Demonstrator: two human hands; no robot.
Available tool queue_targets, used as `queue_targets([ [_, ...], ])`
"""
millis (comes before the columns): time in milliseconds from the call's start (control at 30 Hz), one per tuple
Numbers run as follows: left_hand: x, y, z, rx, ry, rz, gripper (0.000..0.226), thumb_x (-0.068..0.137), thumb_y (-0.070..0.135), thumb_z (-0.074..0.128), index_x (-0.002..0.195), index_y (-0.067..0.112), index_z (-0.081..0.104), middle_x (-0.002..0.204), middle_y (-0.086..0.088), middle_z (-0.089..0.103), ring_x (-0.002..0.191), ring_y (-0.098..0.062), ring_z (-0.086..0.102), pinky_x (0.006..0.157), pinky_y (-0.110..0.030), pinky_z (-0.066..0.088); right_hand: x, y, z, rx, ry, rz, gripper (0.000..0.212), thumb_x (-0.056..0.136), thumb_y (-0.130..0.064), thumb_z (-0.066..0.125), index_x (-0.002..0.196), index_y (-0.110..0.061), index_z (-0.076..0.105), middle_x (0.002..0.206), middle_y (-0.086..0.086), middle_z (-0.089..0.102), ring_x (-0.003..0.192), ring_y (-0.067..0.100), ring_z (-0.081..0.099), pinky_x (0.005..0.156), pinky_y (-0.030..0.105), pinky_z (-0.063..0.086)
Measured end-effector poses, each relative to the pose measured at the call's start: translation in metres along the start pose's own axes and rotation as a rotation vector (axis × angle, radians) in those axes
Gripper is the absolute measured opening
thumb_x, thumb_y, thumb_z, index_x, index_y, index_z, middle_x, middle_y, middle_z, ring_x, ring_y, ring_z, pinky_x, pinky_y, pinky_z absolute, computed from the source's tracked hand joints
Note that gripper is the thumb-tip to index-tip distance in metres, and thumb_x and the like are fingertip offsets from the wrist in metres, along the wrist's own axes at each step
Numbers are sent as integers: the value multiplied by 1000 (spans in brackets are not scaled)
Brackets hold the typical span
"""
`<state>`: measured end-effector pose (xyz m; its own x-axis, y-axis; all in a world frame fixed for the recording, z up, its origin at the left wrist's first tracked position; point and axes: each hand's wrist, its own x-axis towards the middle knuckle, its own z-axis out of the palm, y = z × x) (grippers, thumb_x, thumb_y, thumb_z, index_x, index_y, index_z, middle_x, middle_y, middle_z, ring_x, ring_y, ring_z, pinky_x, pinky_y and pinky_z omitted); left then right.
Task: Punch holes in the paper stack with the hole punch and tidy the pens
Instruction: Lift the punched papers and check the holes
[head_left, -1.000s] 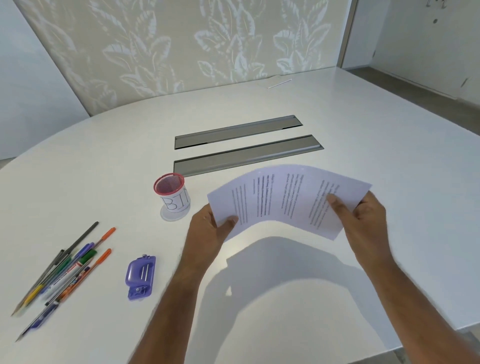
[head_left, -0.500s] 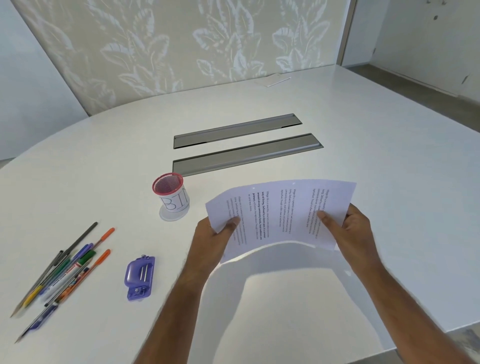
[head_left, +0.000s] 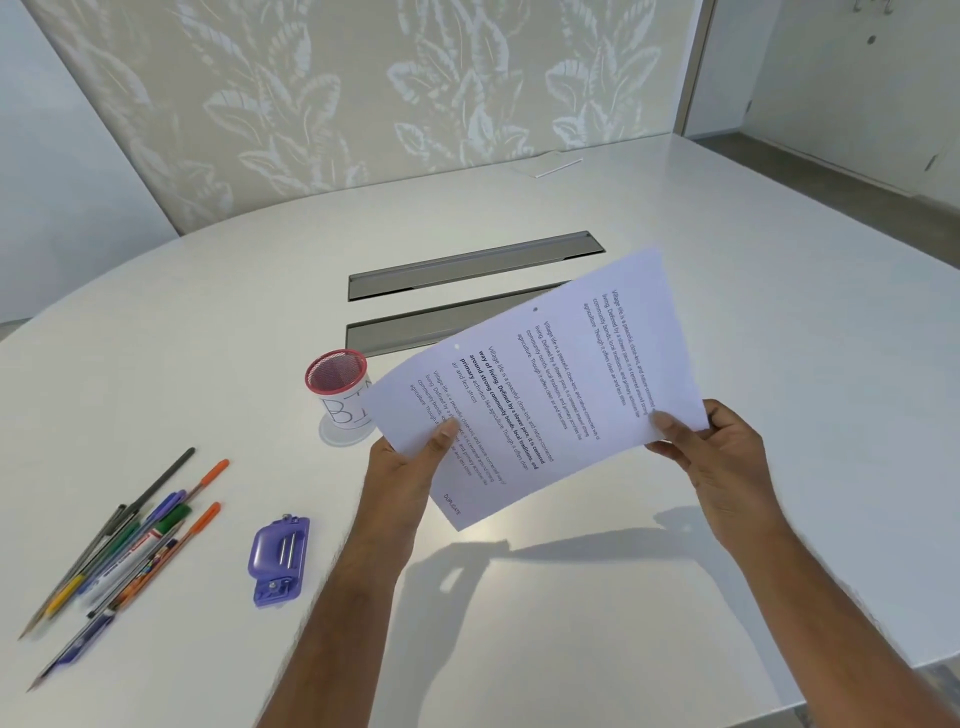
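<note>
Both hands hold a printed paper stack (head_left: 545, 384) up above the white table, tilted with its right end raised. My left hand (head_left: 410, 467) pinches its lower left edge and my right hand (head_left: 711, 462) grips its right edge. Two punched holes show near the stack's upper edge. A purple hole punch (head_left: 279, 560) lies on the table, left of my left forearm. Several pens and pencils (head_left: 124, 551) lie loose in a fan at the far left. A red-rimmed mesh pen cup (head_left: 340, 397) stands upright behind the paper's left corner, empty as far as I can see.
Two grey cable slots (head_left: 467, 267) run across the white table (head_left: 675, 597) behind the paper. A thin white strip (head_left: 558, 168) lies near the far edge. A leaf-patterned wall panel stands behind. The table's near edge cuts across the lower right.
The paper stack has been lifted higher and turned, its right end rising toward the cable slots. Both hands kept their hold. The punch, pens and cup stayed put.
</note>
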<state>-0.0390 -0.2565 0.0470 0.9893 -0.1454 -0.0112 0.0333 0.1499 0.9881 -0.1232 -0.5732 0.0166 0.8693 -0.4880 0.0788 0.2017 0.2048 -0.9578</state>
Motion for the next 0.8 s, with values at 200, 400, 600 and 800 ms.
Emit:
queue_targets([
  [200, -5, -7, 6, -110, -59, -33, 29, 96, 26, 74, 125, 24, 72, 128, -6, 75, 119, -27, 71, 103, -50, 53, 1, 1, 18, 224, -39, 70, 43, 63, -32, 103, 98, -25, 80, 93, 6, 75, 94, 22, 78, 92, 38, 62],
  [400, -12, -18, 11, -121, -41, -80, 31, 97, 26, 74, 127, 23, 71, 128, -7, 75, 119, -30, 71, 104, -54, 53, -7, 12, 37, 185, -38, 43, 54, 81, -27, 89, 132, -23, 72, 132, 9, 76, 117, 24, 75, 88, 36, 63],
  [600, -15, -22, 3, -89, 44, -116, 26, 90, 25, 77, 116, 28, 76, 122, -4, 78, 114, -25, 72, 98, -48, 56, -4, 17, 33, 57, 14, 32, 35, 93, -23, 82, 127, -25, 74, 126, 5, 79, 109, 23, 78, 79, 35, 64],
  [800, -15, -31, -12, 49, 45, -180, 12, 94, 16, 74, 106, 18, 77, 108, -8, 80, 95, -25, 72, 83, -43, 56, 4, 16, 17, -34, 46, 45, 23, 95, -18, 79, 117, -22, 77, 116, 5, 82, 98, 21, 80, 72, 34, 65],
])
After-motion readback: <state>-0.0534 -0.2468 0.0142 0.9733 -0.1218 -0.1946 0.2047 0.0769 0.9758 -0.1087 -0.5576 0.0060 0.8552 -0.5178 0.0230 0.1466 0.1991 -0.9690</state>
